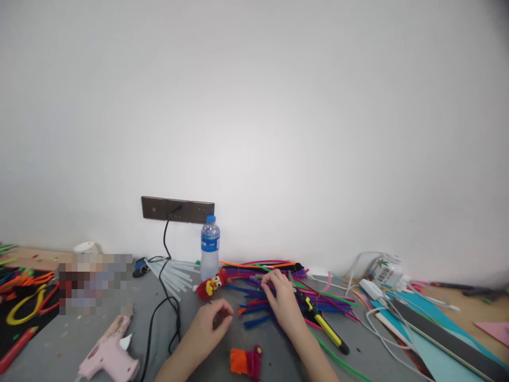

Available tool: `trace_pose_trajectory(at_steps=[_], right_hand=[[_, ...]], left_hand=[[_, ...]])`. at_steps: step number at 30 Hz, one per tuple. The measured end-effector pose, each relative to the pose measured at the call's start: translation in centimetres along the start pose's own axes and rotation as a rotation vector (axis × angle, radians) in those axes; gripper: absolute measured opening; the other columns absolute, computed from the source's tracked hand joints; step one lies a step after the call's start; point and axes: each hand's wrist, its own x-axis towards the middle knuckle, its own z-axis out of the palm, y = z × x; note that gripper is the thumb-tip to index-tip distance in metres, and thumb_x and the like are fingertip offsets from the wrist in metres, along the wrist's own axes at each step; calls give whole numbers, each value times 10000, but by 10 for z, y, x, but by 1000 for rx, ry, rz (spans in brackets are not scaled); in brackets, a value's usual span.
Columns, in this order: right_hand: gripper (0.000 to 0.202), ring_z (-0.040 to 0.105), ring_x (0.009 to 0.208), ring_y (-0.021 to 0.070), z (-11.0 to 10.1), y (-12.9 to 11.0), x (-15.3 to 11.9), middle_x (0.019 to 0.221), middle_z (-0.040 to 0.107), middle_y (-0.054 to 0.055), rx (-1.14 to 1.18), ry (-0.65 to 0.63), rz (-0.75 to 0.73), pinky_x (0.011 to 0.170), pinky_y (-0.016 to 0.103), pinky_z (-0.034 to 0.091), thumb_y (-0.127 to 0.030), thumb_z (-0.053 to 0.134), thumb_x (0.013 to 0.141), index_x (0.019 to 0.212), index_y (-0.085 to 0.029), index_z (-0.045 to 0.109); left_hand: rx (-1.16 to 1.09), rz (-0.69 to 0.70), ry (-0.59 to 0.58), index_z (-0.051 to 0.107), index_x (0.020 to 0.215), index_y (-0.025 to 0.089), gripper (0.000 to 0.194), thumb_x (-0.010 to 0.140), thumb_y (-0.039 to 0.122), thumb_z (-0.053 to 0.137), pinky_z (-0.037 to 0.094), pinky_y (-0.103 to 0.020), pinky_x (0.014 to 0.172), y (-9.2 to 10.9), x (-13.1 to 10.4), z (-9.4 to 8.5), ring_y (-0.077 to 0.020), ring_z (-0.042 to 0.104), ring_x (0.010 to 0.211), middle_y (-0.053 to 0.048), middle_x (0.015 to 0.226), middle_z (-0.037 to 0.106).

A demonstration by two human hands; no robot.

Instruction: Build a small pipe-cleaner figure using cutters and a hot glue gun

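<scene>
My left hand (pixel 209 326) hovers over the grey table with its fingers curled and a gap between thumb and forefinger; nothing shows in it. Just beyond it lies a red and yellow figure with googly eyes (pixel 212 285). My right hand (pixel 280 297) is over a pile of coloured pipe cleaners (pixel 254 305), its thumb and fingers bent toward each other; whether it holds anything is too small to tell. Right of that hand lies a yellow and black cutter (pixel 328 329). An orange and magenta pipe-cleaner piece (pixel 246 362) rests on the table between my forearms.
A pink glue gun (pixel 111 353) lies at the left, near a black cable (pixel 153 313) and clear glue sticks (pixel 173 276). A water bottle (pixel 210 249) stands by the wall. Pliers (pixel 27 307) are far left; white cables (pixel 382 329) and a dark bar (pixel 441 334) are right.
</scene>
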Motion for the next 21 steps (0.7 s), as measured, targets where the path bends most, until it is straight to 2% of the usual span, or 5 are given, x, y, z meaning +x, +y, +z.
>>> trace_pose_trajectory(at_steps=[3,6,13,17,21], right_hand=[[113,548,804,204,-9,-14,2,818,561,36,158,85,-64,761,309,423,-174,435,908,814,-222,477],[121,538,803,197,-10,-26,0,818,547,32,228,98,-148,760,300,428,-146,426,913,834,-224,472],[202,523,777,189,8,-36,-9,813,562,17,153,-183,-250,715,287,419,-21,500,847,818,-221,508],[202,540,829,193,11,-38,-10,867,585,34,198,-181,-263,761,298,436,-22,496,870,874,-218,544],[267,564,848,194,11,-41,-10,873,615,30,221,-215,-263,772,296,442,25,516,815,879,-222,594]], left_hand=[[-26,16,-3,639,847,196,109,824,223,536,411,-256,652,0,0,1,-194,617,745,-36,813,698],[-57,37,27,617,933,196,134,831,224,536,436,-267,696,-2,0,1,-199,636,786,-40,838,702],[-71,57,61,596,1007,201,187,825,228,560,464,-287,717,-5,0,1,-207,651,787,-36,827,708],[-69,43,56,606,1016,204,206,813,226,581,467,-277,680,-5,0,3,-209,655,777,-33,831,717],[-90,71,66,616,999,210,181,822,224,581,470,-267,675,-4,1,3,-201,663,779,-25,833,718]])
